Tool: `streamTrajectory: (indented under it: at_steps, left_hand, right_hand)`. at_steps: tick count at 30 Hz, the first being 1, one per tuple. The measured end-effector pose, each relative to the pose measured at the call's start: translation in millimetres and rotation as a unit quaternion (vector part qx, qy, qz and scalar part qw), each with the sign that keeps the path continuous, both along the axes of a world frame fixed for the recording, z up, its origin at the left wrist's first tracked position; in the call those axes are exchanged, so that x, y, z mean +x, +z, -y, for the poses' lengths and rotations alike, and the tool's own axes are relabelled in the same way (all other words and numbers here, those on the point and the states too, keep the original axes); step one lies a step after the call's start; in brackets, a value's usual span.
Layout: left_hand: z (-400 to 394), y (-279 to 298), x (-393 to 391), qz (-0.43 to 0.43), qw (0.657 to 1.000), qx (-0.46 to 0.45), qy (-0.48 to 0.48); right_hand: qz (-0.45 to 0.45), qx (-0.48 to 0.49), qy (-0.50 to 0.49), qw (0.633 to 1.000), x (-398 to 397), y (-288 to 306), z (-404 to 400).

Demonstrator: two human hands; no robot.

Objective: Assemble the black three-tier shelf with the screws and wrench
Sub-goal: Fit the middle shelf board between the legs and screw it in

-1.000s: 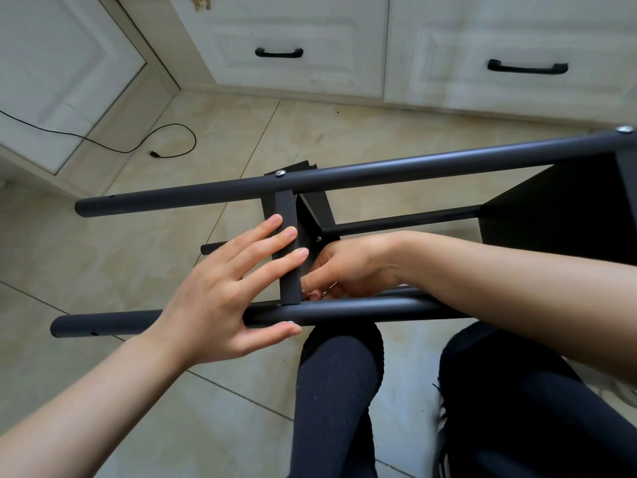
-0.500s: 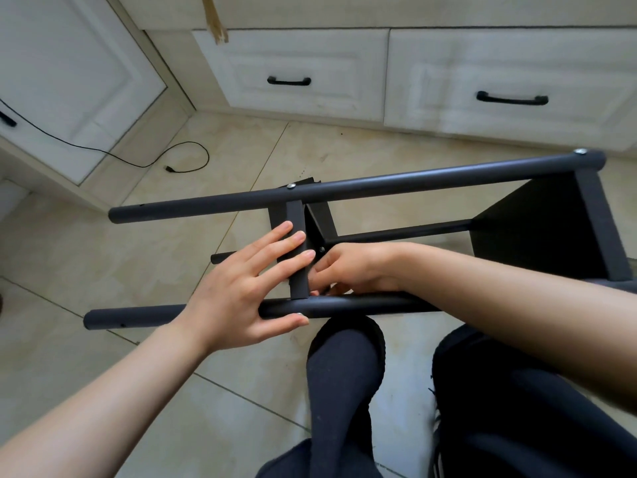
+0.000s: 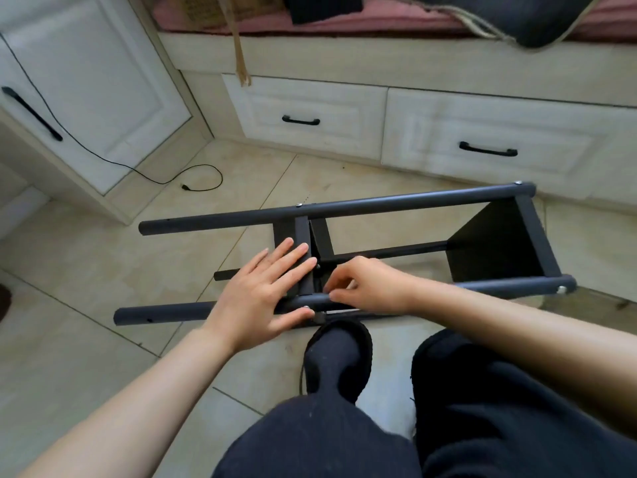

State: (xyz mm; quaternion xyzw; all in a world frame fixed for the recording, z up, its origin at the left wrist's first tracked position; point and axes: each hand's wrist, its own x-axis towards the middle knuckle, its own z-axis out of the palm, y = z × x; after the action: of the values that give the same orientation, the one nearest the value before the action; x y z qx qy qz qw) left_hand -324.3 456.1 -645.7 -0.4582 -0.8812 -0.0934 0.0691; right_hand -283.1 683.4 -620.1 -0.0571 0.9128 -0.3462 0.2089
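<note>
Shelf [image 3: 344, 257] on its side on the floor, your hands at the middle tier joint

Hands hold as a second ago; only your head has lifted, so bed and drawers show and the joint is not yet tight. Your left hand [image 3: 262, 294] presses flat, fingers straight, on the middle panel [image 3: 303, 236] and near tube [image 3: 165, 313]. Your right hand [image 3: 368, 284] has fingers curled at the tube, seemingly pinching something small; I cannot tell what. The drawers [image 3: 303, 112] are closed, contents hidden.
</note>
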Motion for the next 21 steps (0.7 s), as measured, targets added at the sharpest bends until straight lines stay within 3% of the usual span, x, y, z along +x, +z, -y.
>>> streamTrajectory:
  at_steps: [3,6,13,15,18,20,21]
  left_hand:
    - [-6.0,-3.9,32.5,0.005,0.993,0.054,0.106]
    - [-10.9,-6.3,57.7,0.066,0.963,0.145,0.218]
    - [-2.1,6.4,91.1,0.192,0.821,0.361,0.397]
    - [-1.0,7.0,92.2,0.288,0.741,0.413,0.444]
    - [-2.6,4.6,86.2,0.466,0.549,0.501,0.479]
    - [-4.0,2.8,79.0,0.517,0.432,0.575,0.464]
    - [-5.0,2.8,74.8,0.522,0.391,0.608,0.452]
  right_hand:
    - [-0.019,0.055,0.023,0.998,14.2,3.6,2.2]
    - [-0.013,0.066,0.002,0.998,19.9,4.4,4.5]
    - [-0.024,0.053,-0.019,0.998,23.9,5.0,3.5]
    - [-0.029,0.046,-0.022,0.998,24.2,4.3,3.8]
    - [-0.028,0.040,-0.030,0.998,23.4,2.8,3.3]
    - [-0.029,0.040,-0.033,0.998,23.0,0.6,3.1]
    - [-0.029,0.040,-0.035,0.998,22.9,-0.3,3.1]
